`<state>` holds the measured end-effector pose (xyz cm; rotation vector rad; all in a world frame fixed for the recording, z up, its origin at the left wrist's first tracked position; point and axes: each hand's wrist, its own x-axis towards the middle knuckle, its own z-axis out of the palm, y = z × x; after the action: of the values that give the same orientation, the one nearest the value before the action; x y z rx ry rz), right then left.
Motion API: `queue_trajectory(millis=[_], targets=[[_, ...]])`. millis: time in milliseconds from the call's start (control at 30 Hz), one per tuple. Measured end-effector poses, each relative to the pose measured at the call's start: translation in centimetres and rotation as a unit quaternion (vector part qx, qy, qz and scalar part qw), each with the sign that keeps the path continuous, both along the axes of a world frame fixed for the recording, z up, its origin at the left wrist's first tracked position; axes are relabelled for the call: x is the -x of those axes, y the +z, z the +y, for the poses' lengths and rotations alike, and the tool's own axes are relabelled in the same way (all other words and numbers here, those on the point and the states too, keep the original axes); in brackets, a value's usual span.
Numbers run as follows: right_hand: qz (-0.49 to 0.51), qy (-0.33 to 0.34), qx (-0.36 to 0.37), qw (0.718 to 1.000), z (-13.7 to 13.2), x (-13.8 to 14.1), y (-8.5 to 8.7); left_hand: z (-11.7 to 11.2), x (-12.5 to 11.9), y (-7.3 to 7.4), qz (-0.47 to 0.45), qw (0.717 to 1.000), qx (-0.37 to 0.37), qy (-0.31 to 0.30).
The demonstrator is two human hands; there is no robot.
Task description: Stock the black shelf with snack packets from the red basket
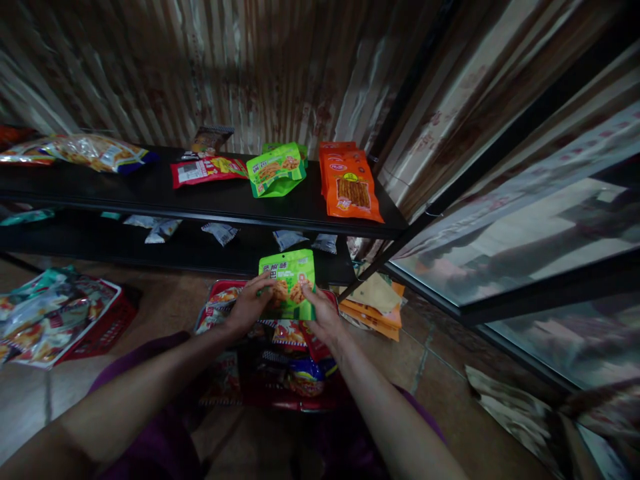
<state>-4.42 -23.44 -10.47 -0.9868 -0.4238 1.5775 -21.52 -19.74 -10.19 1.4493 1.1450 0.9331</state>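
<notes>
"What is lying along the upper shelf (300,211)?"
"Large bags (103,152) are lying leftmost. Next, a packet (213,171) is lying with a smaller packet (211,139) sitting behind it; then pouches (277,171) are following, and stacked packs (350,183) are occupying the right end."
"What is lying below?"
"Sachets (220,233) are lying spread along the lower shelf (235,257)."
"And on the floor (430,360)?"
"A filled basket (107,330) is standing at left. Another basket (300,405) is standing before the right half; the left hand (253,300) and right hand (323,313) are holding a pouch above it. A flat pile (373,300) is lying rightward."
"Behind?"
"A curtain (280,73) is hanging behind the shelves."
</notes>
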Motion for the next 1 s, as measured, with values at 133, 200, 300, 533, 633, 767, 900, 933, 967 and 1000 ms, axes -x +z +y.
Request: queue_trajectory(millis=[133, 200, 300, 533, 633, 767, 900, 933, 967, 1000], targets=[[0.018, 0.005, -0.026, 0.999, 0.4, -0.8, -0.5, 0.8, 0.1, -0.4, -0.074, 0.982, 0.129, 0.116], [0.018, 0.003, -0.038, 0.999, 0.5, -1.2, -0.6, 1.0, 0.5, -0.2, -0.135, 0.967, 0.178, 0.119], [0.012, 0.009, -0.045, 0.999, 0.5, -1.6, -0.5, 1.1, 0.9, 0.2, -0.201, 0.948, 0.239, 0.057], [-0.002, 0.033, -0.025, 0.999, 0.4, -1.5, 0.0, 1.1, 1.0, 1.5, -0.242, 0.938, 0.241, 0.054], [0.006, 0.028, -0.017, 0.999, 0.5, -1.3, -0.2, 1.3, 0.9, 2.0, -0.231, 0.938, 0.244, 0.088], [0.008, 0.022, -0.009, 1.0, 0.7, -1.2, -0.7, 1.6, 0.8, 2.0, -0.229, 0.938, 0.243, 0.093], [0.001, 0.018, -0.003, 1.0, 0.8, -1.4, -1.2, 2.3, 0.8, 1.6, -0.244, 0.934, 0.248, 0.086], [0.001, 0.018, -0.001, 1.0, 0.8, -1.4, -1.2, 2.4, 0.8, 1.6, -0.252, 0.932, 0.247, 0.08], [0.001, 0.019, 0.001, 1.0, 0.8, -1.4, -1.2, 2.5, 0.8, 1.5, -0.259, 0.931, 0.245, 0.075], [-0.001, 0.02, 0.001, 1.0, 0.7, -1.4, -1.1, 2.6, 0.7, 1.5, -0.264, 0.931, 0.241, 0.072]])
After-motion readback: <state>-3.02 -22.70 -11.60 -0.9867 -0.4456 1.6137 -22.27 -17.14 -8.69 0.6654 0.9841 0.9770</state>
